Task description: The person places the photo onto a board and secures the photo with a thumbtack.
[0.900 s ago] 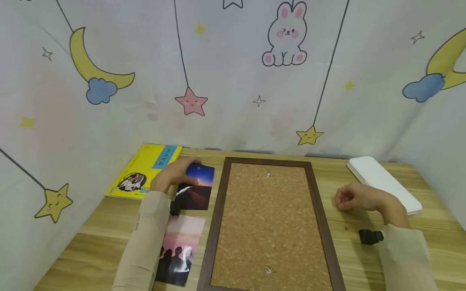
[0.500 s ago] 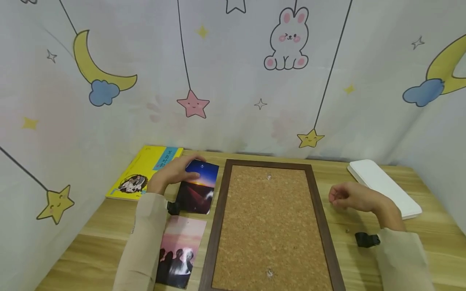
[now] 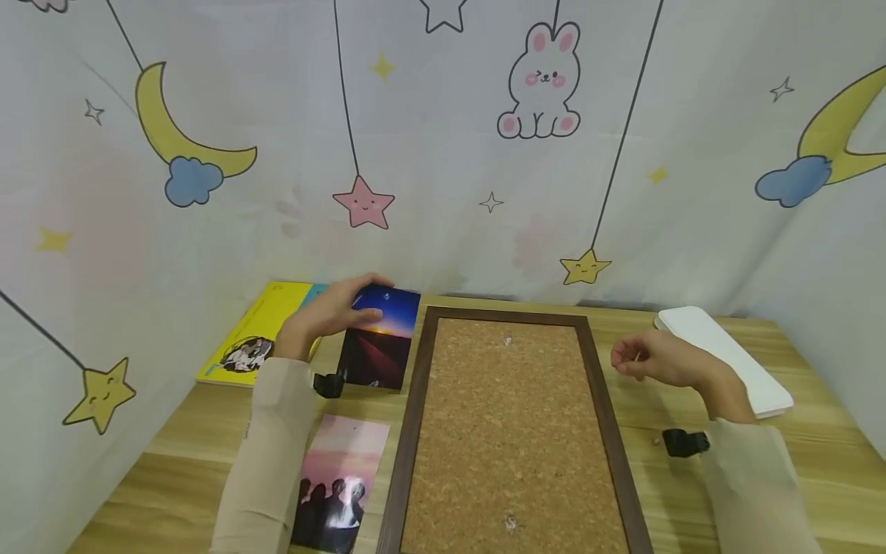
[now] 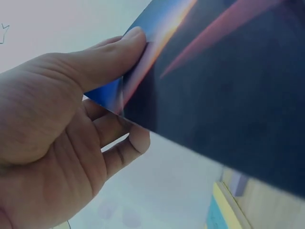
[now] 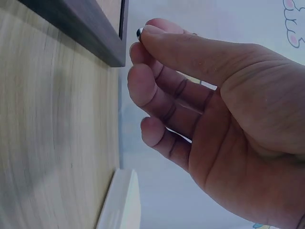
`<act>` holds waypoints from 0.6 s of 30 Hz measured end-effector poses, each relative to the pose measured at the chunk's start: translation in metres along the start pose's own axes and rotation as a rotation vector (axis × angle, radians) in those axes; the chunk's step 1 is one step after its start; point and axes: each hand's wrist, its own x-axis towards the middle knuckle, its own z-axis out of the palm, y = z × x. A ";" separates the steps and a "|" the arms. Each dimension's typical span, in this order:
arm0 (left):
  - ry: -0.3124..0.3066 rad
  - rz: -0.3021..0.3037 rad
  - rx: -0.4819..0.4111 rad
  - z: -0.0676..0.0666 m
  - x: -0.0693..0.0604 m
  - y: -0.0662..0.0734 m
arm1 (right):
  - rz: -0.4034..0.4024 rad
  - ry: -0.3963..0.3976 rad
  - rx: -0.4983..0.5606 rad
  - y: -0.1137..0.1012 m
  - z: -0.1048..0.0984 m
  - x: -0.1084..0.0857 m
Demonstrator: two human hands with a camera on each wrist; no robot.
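My left hand (image 3: 331, 312) holds a glossy photo print (image 3: 381, 355) of a road under a blue-and-orange sunset. In the left wrist view the thumb (image 4: 136, 45) lies across its face and the other fingers are behind it. Left of the cork board (image 3: 515, 431) in its dark frame lies a pink photo print (image 3: 344, 473) with silhouetted people. To the board's right, my right hand (image 3: 661, 358) is raised above the table. Its thumb and index finger pinch a tiny shiny metallic piece (image 5: 139, 33), mostly covered by the fingertips; its kind cannot be made out.
Behind the left hand lies a yellow book (image 3: 252, 319). A long white case (image 3: 734, 365) rests at the right. Small clear pieces (image 3: 508, 340) sit near the top and bottom of the cork. One small speck-like object (image 3: 656, 442) is on the table by the right wrist.
My left hand has lifted the sunset print off the table and moved it slightly back and right. The right hand has shifted left, toward the board.
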 end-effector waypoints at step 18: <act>0.063 -0.001 -0.091 0.015 0.028 0.024 | 0.013 0.073 -0.039 -0.013 -0.005 0.022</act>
